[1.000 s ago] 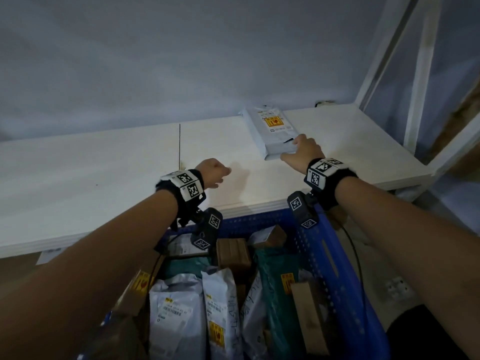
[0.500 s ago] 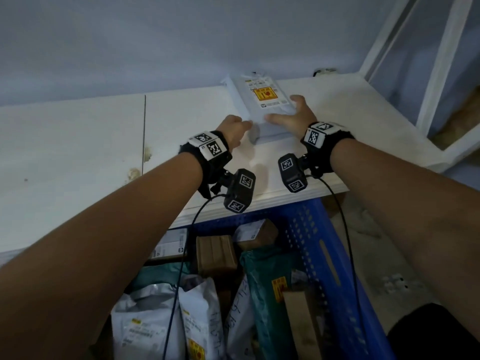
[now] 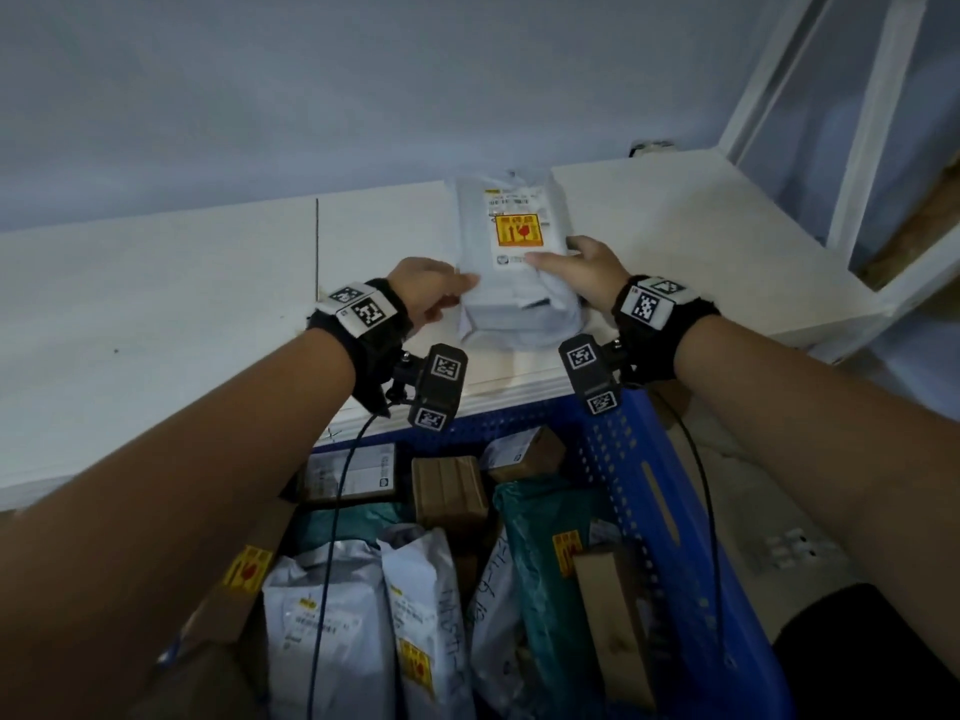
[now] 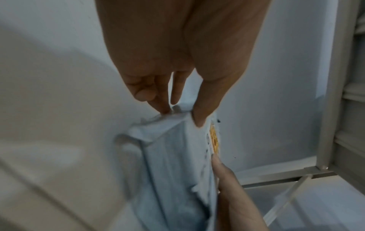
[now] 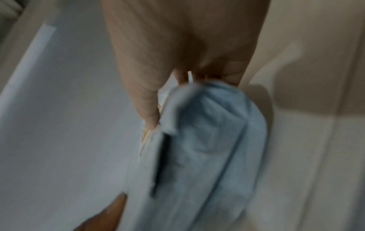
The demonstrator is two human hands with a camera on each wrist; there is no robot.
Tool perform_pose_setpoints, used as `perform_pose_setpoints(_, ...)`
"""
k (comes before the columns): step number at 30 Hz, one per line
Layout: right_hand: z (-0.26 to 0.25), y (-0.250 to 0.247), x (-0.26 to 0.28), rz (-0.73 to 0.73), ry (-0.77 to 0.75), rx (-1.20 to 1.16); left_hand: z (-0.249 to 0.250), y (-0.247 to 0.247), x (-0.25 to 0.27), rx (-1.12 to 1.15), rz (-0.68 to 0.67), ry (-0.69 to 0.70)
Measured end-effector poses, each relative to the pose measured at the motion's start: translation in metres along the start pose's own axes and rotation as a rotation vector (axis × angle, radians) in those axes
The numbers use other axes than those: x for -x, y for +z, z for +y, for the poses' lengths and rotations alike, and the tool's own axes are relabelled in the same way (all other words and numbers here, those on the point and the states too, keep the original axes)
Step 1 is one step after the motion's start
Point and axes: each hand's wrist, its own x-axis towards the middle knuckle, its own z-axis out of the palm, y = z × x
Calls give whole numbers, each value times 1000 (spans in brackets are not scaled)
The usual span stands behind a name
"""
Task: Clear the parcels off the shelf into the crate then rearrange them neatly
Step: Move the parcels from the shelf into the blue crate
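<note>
Both hands grip the white parcel (image 3: 511,262) above the shelf (image 3: 691,226), left hand (image 3: 428,291) on its left edge & right hand (image 3: 584,270) on right edge, w/ blue crate (image 3: 660,491) below.

A plain pale blue-grey wall (image 3: 260,96) rises behind, a white metal frame upright (image 3: 862,148) at right, grey floor (image 3: 753,511) below.

I've got a soft plastic mailer parcel (image 3: 511,262) here, pale grey, creased, faintly glossy, with a paper label on top. The shelf (image 3: 156,324) looks like matt painted board, a bit scuffed. The crate (image 3: 644,491) below reads as hard blue plastic with perforated walls; in it I see shiny plastic bags and matt brown cardboard boxes (image 3: 449,491).
</note>
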Motion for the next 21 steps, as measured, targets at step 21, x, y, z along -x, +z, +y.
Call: perform_pose_setpoints(21,69,54,210,-654,240,329,-155,-38,207,-406,-487,-354)
